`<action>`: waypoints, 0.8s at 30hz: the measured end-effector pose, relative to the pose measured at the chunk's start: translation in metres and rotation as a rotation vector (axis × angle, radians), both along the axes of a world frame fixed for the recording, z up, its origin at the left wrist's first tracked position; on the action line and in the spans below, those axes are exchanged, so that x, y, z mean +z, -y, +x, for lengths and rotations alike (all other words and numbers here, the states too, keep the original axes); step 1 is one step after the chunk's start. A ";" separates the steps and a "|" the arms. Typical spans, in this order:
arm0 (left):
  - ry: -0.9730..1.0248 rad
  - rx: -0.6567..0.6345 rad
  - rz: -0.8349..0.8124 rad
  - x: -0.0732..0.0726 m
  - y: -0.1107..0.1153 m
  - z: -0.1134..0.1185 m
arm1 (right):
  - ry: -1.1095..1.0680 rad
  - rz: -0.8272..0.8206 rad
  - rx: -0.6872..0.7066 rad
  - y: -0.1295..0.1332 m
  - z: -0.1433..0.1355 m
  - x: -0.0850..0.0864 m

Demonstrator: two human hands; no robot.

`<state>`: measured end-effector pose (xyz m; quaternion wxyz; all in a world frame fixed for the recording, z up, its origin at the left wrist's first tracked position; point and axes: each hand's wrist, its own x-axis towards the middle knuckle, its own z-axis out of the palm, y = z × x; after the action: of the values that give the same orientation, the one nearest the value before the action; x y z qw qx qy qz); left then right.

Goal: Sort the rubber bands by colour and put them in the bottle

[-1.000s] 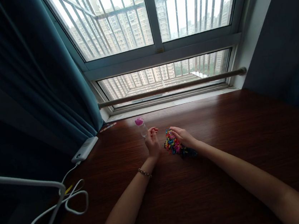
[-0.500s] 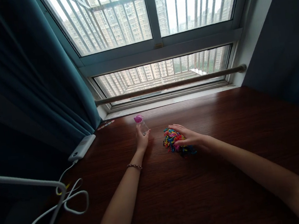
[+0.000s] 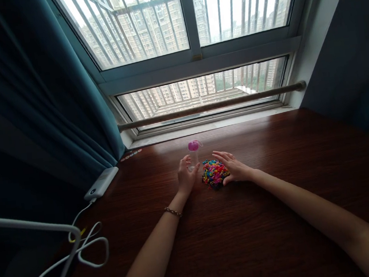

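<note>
A small clear bottle with a pink lid and a pale loop on it stands nearly upright on the dark wooden table. My left hand is curled round its lower part, fingers on the left and thumb on the right. Just right of the bottle lies a heap of small multicoloured loops, like little rubber bands. At the heap's right edge my right hand is open, fingers stretched out and thumb apart. Whether its thumb touches the loops I cannot tell. A beaded bracelet circles my left wrist.
A white power strip with a cable sits at the left, near a blue curtain. A row of small round pieces lies by the window. A rail crosses the barred window behind the table.
My left hand has brought the bottle to the right, close to the heap, and it stands straighter. My right hand has drawn back slightly off the heap, which looks more gathered.
</note>
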<state>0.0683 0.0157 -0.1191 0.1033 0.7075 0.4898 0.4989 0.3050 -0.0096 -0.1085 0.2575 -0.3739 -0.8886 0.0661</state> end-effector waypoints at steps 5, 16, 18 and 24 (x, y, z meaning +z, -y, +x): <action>-0.233 -0.051 0.101 0.007 0.018 0.013 | -0.430 -0.003 -0.141 0.012 0.004 0.014; -0.438 -0.066 0.317 0.011 0.031 0.020 | -0.484 -0.110 -0.260 0.027 0.007 0.048; -0.414 -0.067 0.318 0.011 0.031 0.021 | -0.489 -0.111 -0.255 0.027 0.009 0.047; -0.349 -0.098 0.282 0.008 0.032 0.022 | -0.476 -0.101 -0.300 0.028 0.011 0.043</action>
<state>0.0900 -0.0165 -0.1112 -0.0589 0.8136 0.3905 0.4268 0.3158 -0.0374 -0.0659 0.4469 -0.4875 -0.7334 0.1574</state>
